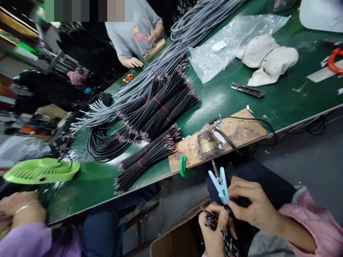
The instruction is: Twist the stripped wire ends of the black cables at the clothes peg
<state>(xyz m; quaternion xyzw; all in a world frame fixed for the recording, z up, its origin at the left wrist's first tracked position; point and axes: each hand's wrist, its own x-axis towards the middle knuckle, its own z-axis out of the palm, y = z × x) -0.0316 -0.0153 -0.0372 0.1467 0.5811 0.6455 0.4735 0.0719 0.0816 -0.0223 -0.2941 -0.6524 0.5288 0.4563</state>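
Observation:
My left hand (211, 228), low in the head view, is closed around a bundle of black cables (229, 242) with red and white wire ends. Just above it, my right hand (249, 200) pinches thumb and forefinger at the lower end of a light blue clothespin (222, 185). The clothespin's two upper arms spread apart beside a thin metal tip (215, 168). That tip sticks out from under a wire-mesh-wrapped lump (210, 142) on a wooden board (249, 130). Whether a single wire is also in my right fingertips is hidden.
Black cable bundles (150, 153) and long grey cables (158, 67) cover the green table (227, 100). A green clamp (183, 167) grips the board's edge. Snips (248, 90), white gloves (268, 57) and a green fan (43, 170) lie around. Co-workers sit opposite and at left.

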